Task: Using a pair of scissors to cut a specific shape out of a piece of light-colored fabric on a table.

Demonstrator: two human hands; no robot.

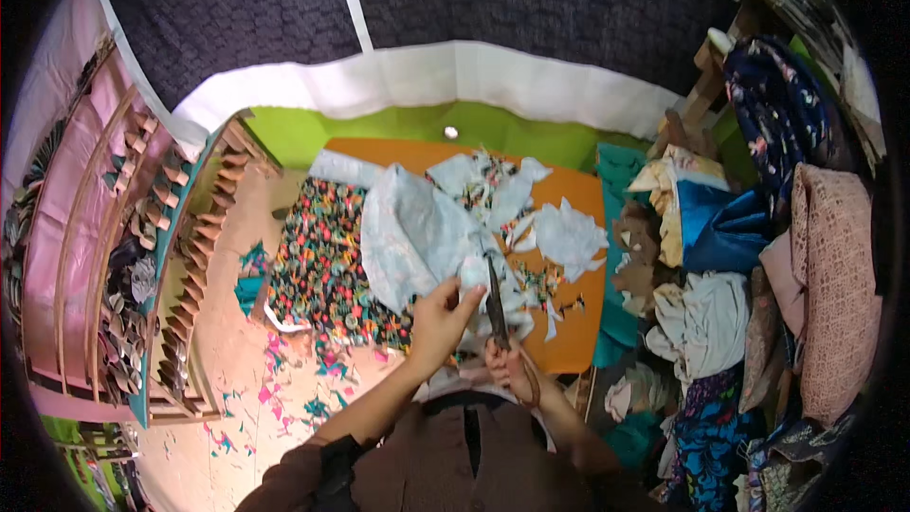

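My left hand (444,320) pinches the near edge of a pale blue fabric piece (408,228), thumb and fingers closed on it. In my right hand (512,365) are dark-bladed scissors (496,303), their blades pointing away from me beside the fabric edge. Whether the blades are parted is hard to make out. Under the pale fabric lies a black floral cloth (318,251) with red, green and yellow figures. Several pale blue scraps (569,237) are spread to the right, some mixed with floral offcuts (488,175).
All this lies on an orange table (573,322). Heaped folded fabrics (706,322) crowd the right side, next to a teal cloth (616,322). On the left stands a wooden rack (194,294) of thread spools. Colourful snippets (275,370) litter the floor.
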